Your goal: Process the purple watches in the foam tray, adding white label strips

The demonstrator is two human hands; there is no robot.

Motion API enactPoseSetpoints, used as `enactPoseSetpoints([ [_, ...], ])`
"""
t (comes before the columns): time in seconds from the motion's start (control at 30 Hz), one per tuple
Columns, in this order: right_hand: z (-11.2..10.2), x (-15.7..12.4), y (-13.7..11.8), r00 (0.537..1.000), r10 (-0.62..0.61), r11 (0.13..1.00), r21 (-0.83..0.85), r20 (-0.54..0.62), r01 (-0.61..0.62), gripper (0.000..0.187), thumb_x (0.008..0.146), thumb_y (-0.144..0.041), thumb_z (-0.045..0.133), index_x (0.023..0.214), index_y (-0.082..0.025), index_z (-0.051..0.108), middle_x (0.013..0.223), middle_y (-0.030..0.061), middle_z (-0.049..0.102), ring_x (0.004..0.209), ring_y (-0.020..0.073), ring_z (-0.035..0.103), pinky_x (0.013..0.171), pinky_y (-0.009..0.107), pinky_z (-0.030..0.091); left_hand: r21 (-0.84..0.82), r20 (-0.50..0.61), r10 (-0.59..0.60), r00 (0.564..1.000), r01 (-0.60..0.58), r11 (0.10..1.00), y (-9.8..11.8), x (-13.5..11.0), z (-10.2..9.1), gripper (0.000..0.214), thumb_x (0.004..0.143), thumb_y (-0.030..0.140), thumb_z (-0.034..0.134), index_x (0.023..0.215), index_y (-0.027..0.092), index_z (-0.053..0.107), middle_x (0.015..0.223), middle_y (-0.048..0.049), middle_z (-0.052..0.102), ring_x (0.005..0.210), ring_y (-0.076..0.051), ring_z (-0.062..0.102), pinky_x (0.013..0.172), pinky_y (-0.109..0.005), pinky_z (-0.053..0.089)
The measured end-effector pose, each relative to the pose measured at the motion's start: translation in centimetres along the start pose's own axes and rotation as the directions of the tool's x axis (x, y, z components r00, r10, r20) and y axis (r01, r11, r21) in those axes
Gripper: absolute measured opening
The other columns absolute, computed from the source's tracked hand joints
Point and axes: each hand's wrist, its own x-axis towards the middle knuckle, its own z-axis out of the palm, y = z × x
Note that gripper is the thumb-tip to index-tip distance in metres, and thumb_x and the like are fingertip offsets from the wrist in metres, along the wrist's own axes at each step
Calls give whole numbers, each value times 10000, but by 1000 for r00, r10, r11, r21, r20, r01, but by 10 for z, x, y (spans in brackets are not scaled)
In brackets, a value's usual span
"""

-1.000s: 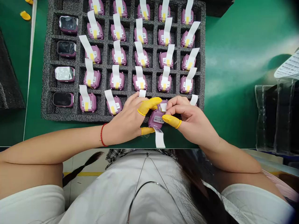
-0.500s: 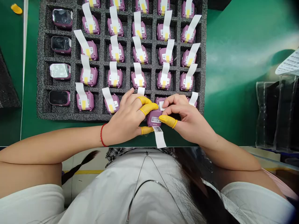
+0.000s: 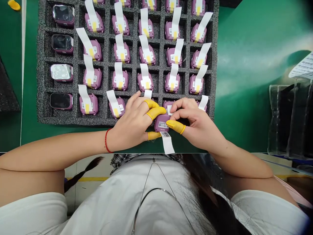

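Observation:
A purple smartwatch case [image 3: 161,123] lies back side up at the front edge of the foam tray, with a printed label on its back. My left hand [image 3: 133,119], with yellow finger cots on thumb and two fingers, grips it from the left. From the right, my right hand [image 3: 195,122] has its yellow-covered thumb on the case's edge by the label, fingers curled around the far corner. What lies under that thumb is hidden. A white paper strip [image 3: 167,143] with a barcode hangs from the near side of the case.
The dark foam tray [image 3: 40,111] holds several purple watch cases with white strips taped on, and several screen-up watches [image 3: 61,101] in its left column. Clear plastic trays [image 3: 278,120] and a barcode label sheet [image 3: 303,67] are at right. A yellow finger cot [image 3: 14,5] lies far left.
The camera view has shifted slightly over the tray. Both hands keep nearly the same hold on the watch case, with no other visible change.

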Motion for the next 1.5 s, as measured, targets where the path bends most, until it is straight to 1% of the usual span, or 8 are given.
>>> enactPoseSetpoints([
  [0.73,3,-2,1,997,-71,994,-81,-22,69,106,838,-183,655,736,-206,637,951,32,614,979,198,538,913,412,428,-18,-16,-15,1000,15,1000,2,0,1,434,912,472,584,1248,201,540,1088,-79,577,1129,-254,507,1171,-574,282],
  [0.83,4,-3,0,987,-157,971,-186,-45,146,123,857,-208,647,736,-206,629,926,34,625,961,200,547,865,402,422,-1,-27,-5,1000,5,1000,2,0,1,446,910,481,586,1242,186,540,1087,-85,579,1138,-258,505,1174,-563,285],
  [0.93,1,-5,-1,948,-308,882,-398,-80,253,138,874,-258,644,742,-216,638,894,32,655,954,218,561,836,419,384,10,-40,1,999,0,1000,1,-1,2,469,913,507,572,1245,178,539,1086,-92,585,1133,-263,508,1165,-566,298],
  [1.03,-1,-5,1,917,-365,802,-555,-161,221,166,894,-336,629,773,-225,652,879,40,669,916,227,563,816,433,354,30,-41,9,999,-8,1000,2,-1,2,483,902,503,592,1242,164,541,1082,-99,588,1126,-266,513,1154,-561,312],
  [1.1,1,-4,4,927,-326,823,-537,-185,182,227,902,-424,610,821,-217,657,895,59,657,895,228,552,795,425,364,46,-47,15,999,-13,999,3,-1,2,495,893,503,606,1242,158,538,1078,-101,588,1127,-270,513,1148,-560,320],
  [1.23,11,2,11,972,-215,904,-396,-91,163,404,866,-587,584,905,-191,652,947,79,621,916,235,517,782,408,393,62,-65,22,998,-18,998,3,-1,3,518,884,525,611,1255,174,527,1079,-97,594,1125,-273,520,1141,-566,317],
  [1.37,15,8,16,983,-155,941,-318,-102,115,355,893,-537,573,810,-201,650,904,53,605,905,222,502,811,414,383,21,5,1,1000,-1,1000,3,0,1,510,863,442,663,1269,170,517,1103,-94,595,1154,-275,519,1166,-579,264],
  [1.5,10,9,18,970,-183,973,-170,-161,155,233,915,-400,589,813,-207,670,918,50,605,930,216,525,861,420,405,-104,17,-43,999,45,994,8,3,-3,497,827,382,704,1240,160,539,1114,-105,589,1138,-287,527,1155,-628,247],
])
